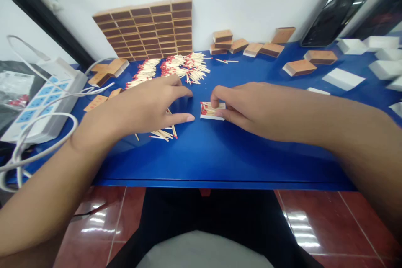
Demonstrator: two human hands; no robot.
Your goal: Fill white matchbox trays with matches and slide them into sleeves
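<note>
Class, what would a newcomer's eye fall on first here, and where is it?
Mid-table, the right hand grips a small white tray of matches while the left hand spreads over loose matches. Behind them a heap of red-tipped matches lies before a wall of stacked matchboxes on the blue table.

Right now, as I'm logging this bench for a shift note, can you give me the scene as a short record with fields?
surface: blue tabletop
left hand: open, spread over a small heap of red-tipped wooden matches
right hand: pinched on a small white cardboard tray holding matches
back wall: stacked brown matchbox sleeves, larger loose match pile before them
right side: scattered white cardboard boxes
left side: white power strip
</note>
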